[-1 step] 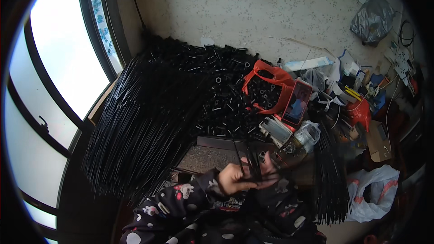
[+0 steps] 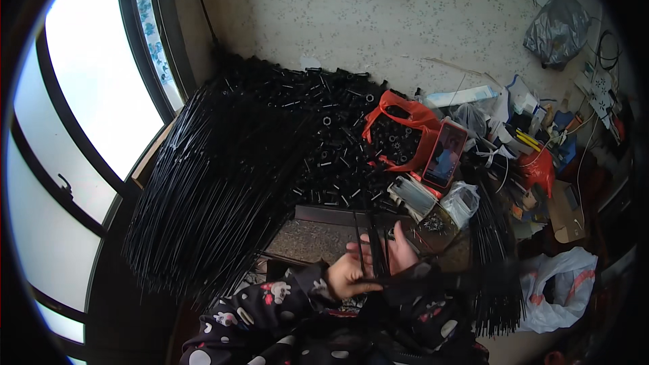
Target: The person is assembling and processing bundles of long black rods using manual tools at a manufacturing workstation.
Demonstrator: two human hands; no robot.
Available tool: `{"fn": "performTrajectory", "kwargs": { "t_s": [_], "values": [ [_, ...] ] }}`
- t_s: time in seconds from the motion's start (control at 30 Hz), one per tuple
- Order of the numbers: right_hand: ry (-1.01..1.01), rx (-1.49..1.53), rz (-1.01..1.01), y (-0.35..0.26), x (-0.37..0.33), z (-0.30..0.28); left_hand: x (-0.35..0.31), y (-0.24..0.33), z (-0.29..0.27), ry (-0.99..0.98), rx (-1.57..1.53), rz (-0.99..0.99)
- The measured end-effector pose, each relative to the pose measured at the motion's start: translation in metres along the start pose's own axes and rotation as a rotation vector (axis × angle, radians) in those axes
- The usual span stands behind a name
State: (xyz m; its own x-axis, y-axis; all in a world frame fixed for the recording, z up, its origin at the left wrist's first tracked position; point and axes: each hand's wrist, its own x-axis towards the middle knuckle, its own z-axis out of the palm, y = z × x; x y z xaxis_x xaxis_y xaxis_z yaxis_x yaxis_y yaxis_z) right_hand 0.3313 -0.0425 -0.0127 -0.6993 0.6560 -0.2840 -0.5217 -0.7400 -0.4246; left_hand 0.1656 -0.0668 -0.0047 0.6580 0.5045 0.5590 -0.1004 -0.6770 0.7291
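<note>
In front of my body, my left hand point(image 2: 349, 277) is closed around a few thin black rods point(image 2: 359, 243) that stand up from its fingers. Beside it on the right, my right hand point(image 2: 402, 251) has its palm turned up, with thumb and fingers stretched apart. Darker black rods point(image 2: 378, 253) cross in front of that palm and partly hide its fingers. A dark blurred streak runs rightward below the right hand, too smeared to make out. Both hands are over the near part of a worn brown board point(image 2: 314, 233).
A large bundle of black rods point(image 2: 203, 196) fills the left. Behind lies a heap of small black tubular parts point(image 2: 338, 145). To the right are a red plastic bag point(image 2: 422, 116), a phone point(image 2: 446, 154), another rod bundle point(image 2: 492, 263) and a white plastic bag point(image 2: 561, 297).
My right hand has opened a little more, its thumb higher and fingers straighter. The black rods at the hands have shifted slightly. My left hand is almost in the same place.
</note>
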Motion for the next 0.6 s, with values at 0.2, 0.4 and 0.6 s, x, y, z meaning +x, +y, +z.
{"fn": "performTrajectory", "kwargs": {
  "t_s": [0.2,0.4,0.6],
  "values": [
    [0.414,-0.352,-0.382,-0.044,0.072,0.007,-0.056,-0.07,0.018,0.043,0.149,-0.18],
    [-0.185,-0.177,-0.428,-0.041,0.017,0.023,-0.055,-0.085,0.026,0.136,0.649,-0.273],
    [-0.256,-0.541,-0.537,-0.003,-0.02,0.008,-0.036,-0.062,0.014,0.285,0.668,-0.362]
  ]
}}
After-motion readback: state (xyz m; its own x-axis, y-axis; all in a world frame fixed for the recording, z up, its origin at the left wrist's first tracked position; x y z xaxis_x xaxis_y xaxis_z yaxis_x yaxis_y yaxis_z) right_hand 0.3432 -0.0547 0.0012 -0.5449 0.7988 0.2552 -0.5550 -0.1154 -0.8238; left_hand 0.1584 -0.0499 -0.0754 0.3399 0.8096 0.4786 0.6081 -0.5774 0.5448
